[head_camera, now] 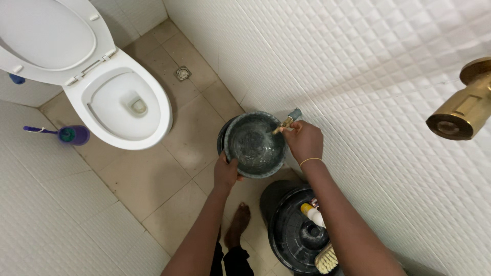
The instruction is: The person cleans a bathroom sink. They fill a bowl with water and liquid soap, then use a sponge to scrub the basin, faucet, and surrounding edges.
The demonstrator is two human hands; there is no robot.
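Basin (254,144), probably light, rigid, wet-slick: left hand (225,173) clamped on near rim, right hand (304,141) closed around wall tap (289,120) beyond fingertips.

The tiled floor (179,138) bears a toilet (120,102) far left, a brush holder (74,135), a drain (182,73) and a lidded black bucket (294,232) near right.

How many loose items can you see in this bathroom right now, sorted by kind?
Basins: 1, grey bowl gripped at its rim by the left hand; right hand at the wall tap
Lidded black bins: 1
Bottles: 1
Scrub brushes: 1
Toilet brushes: 1
Total: 5
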